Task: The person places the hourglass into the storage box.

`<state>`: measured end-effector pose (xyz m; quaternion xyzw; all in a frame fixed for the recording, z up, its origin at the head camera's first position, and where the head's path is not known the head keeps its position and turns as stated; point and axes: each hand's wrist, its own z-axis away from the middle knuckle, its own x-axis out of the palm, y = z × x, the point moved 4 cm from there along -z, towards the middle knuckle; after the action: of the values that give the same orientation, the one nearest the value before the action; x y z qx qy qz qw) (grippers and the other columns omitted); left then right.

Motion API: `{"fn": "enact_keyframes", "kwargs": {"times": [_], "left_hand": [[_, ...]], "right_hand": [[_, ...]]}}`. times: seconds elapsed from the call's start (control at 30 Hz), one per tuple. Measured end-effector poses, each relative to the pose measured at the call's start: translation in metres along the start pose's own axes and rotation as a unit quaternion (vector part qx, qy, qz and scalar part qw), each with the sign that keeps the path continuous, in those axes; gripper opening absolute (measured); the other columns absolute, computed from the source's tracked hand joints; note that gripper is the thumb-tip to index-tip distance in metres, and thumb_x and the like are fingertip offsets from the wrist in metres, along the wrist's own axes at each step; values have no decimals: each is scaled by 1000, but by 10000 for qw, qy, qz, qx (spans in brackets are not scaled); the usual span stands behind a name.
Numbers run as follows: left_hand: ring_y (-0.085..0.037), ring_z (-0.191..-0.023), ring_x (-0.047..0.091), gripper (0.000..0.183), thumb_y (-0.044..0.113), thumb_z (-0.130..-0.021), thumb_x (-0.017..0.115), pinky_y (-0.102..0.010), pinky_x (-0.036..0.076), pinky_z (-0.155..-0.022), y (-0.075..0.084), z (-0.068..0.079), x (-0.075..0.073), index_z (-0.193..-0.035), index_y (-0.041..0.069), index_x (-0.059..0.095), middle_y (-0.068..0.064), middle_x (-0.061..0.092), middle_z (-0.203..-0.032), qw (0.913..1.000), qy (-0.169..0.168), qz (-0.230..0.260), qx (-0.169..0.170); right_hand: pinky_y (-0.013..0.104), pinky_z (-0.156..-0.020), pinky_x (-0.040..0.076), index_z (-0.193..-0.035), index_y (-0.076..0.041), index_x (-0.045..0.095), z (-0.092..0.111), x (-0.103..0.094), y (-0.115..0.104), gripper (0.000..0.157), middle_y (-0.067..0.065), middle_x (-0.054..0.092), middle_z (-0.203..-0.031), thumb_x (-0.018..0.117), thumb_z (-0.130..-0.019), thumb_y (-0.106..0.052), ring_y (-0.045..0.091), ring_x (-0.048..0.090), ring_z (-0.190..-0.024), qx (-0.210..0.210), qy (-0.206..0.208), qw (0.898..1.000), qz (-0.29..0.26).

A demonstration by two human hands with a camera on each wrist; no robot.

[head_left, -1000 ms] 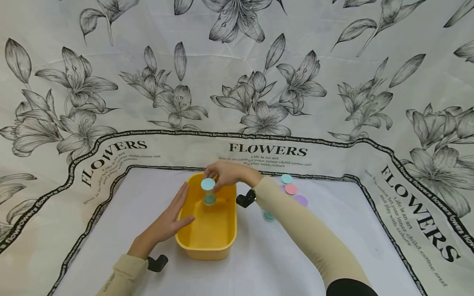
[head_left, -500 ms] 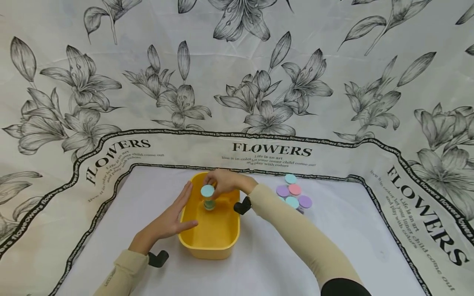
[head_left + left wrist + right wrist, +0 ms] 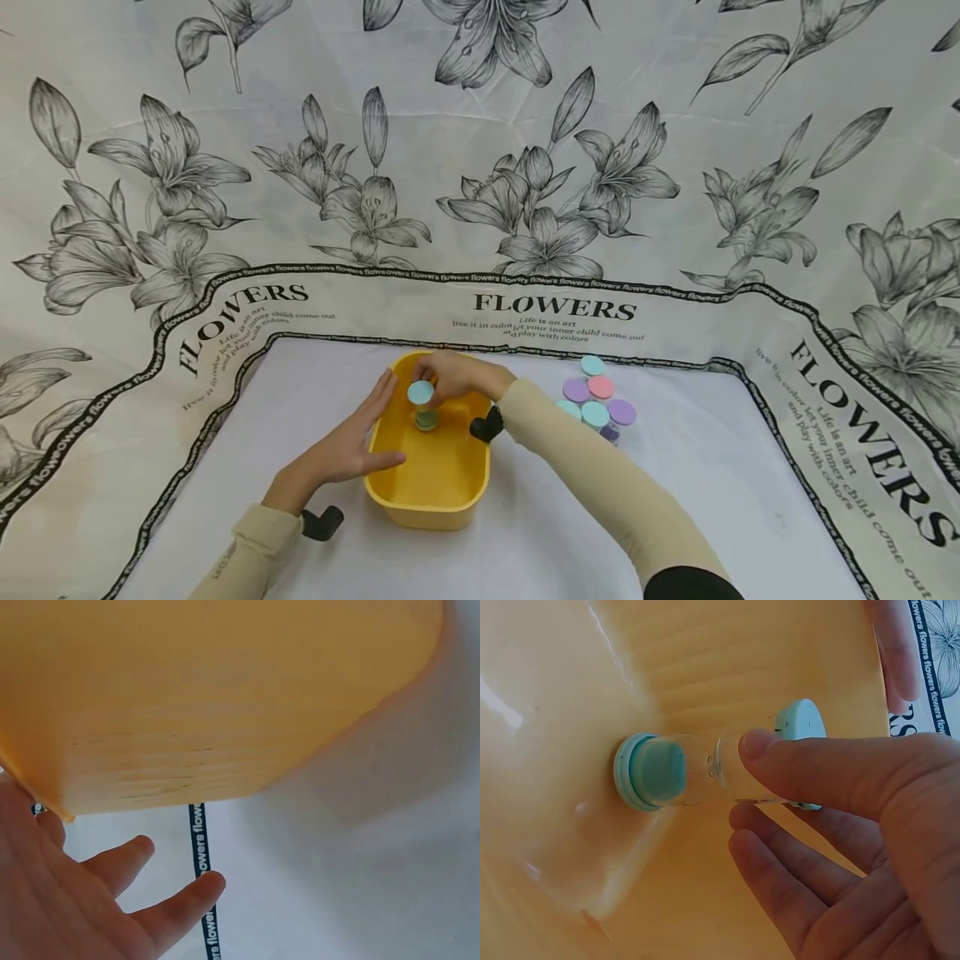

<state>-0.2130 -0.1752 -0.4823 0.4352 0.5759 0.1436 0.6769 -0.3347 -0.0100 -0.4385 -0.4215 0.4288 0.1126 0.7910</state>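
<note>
A small sand timer (image 3: 421,392) with mint end caps and a clear glass body is inside the yellow plastic bin (image 3: 435,479). My right hand (image 3: 448,374) pinches its upper bulb between thumb and fingers. In the right wrist view the timer's mint base (image 3: 634,772) is close to the bin's floor, and mint sand (image 3: 660,769) fills the lower bulb. My left hand (image 3: 345,442) rests at the bin's left rim, thumb reaching over the inside. Its fingers (image 3: 180,904) are spread and straight beside the outer wall in the left wrist view.
Right of the bin, a cluster of similar pieces stands on the white cloth (image 3: 675,492), with mint, pink (image 3: 601,387) and purple (image 3: 622,412) round tops. A flower-printed fabric (image 3: 390,300) rises behind the table.
My right hand has lowered the sand timer and brought it slightly nearer within the bin. The right forearm has shifted left, uncovering more of the cluster. The left hand keeps its place at the rim.
</note>
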Motion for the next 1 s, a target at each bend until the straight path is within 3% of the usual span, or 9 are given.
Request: {"fn": "enact_keyframes", "kwargs": {"times": [0.2,0.47,0.67,1.0], "left_hand": [[-37,-160,4,105,50,-93,70,-66,19,-124,5,1,1,-167,14,3,-7,-8,-175,9993,275,-206,152],[-40,-158,20,101,57,-93,65,-68,35,-116,12,8,2,-166,11,13,-8,2,-175,9957,516,-767,-48],[-36,-159,17,102,59,-93,63,-64,32,-120,12,8,3,-166,10,12,-7,2,-175,9942,517,-939,-14],[-37,-160,11,105,54,-94,65,-63,25,-123,9,6,3,-166,11,2,-7,-6,-175,9977,317,-592,-55]], "right_hand": [[35,-108,51,-125,-8,64,-4,-1,2,44,8,69,-127,84,-86,-12,22,63,-119,100,89,9999,-55],[37,-106,53,-123,-7,64,-9,4,8,42,9,69,-126,84,-86,-10,24,65,-118,144,113,9996,-227],[37,-108,52,-126,-7,64,-10,7,10,45,10,68,-130,84,-86,-12,25,64,-121,201,190,9994,-198],[37,-109,51,-130,-6,64,-8,5,7,46,10,68,-133,82,-89,-17,25,62,-125,198,161,9997,-44]]}}
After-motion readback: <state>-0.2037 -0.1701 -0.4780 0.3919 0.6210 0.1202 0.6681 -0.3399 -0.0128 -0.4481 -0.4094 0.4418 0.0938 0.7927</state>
